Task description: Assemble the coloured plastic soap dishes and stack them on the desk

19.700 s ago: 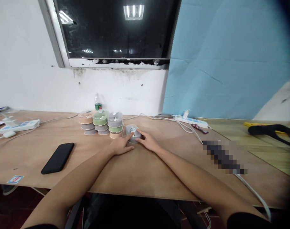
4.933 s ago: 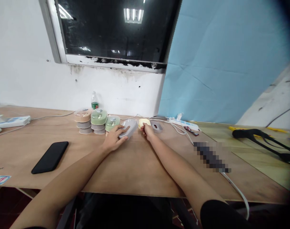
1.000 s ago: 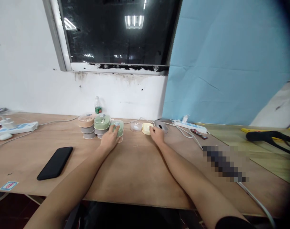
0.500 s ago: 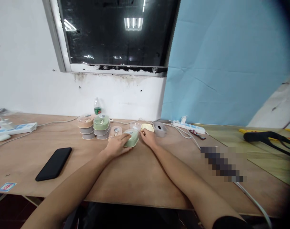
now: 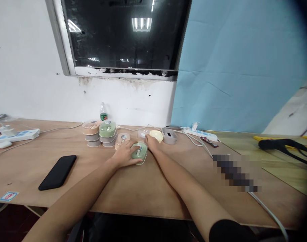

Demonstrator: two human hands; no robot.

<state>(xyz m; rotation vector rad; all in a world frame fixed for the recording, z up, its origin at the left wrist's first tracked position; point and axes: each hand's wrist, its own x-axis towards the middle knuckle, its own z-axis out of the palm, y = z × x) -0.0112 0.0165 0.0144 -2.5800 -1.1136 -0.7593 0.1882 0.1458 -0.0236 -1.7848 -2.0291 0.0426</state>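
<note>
My left hand point(image 5: 125, 154) is curled round the left side of a small green box with a clear lid point(image 5: 140, 152), its thumb at the near edge and its fingers over the top. Further back, my right hand point(image 5: 152, 144) has its fingers closed at the near edge of a clear plastic lid point(image 5: 142, 133); the fingertips are partly hidden. Just right of that hand lies an open pale yellow box point(image 5: 157, 135), beside a grey box body with a dark slot point(image 5: 169, 137). A peach lidded box point(image 5: 122, 139) stands behind my left hand.
Two stacks stand to the left, one topped by a peach box point(image 5: 91, 127), the other by a green box point(image 5: 107, 129). Behind them is a bottle point(image 5: 103, 112). A black phone point(image 5: 58, 172) lies front left. Power strips point(image 5: 19, 135) and cables lie at both sides.
The green box has come nearer to me and tilted a little under my left hand. My right hand has shifted left from the yellow box to the clear lid.
</note>
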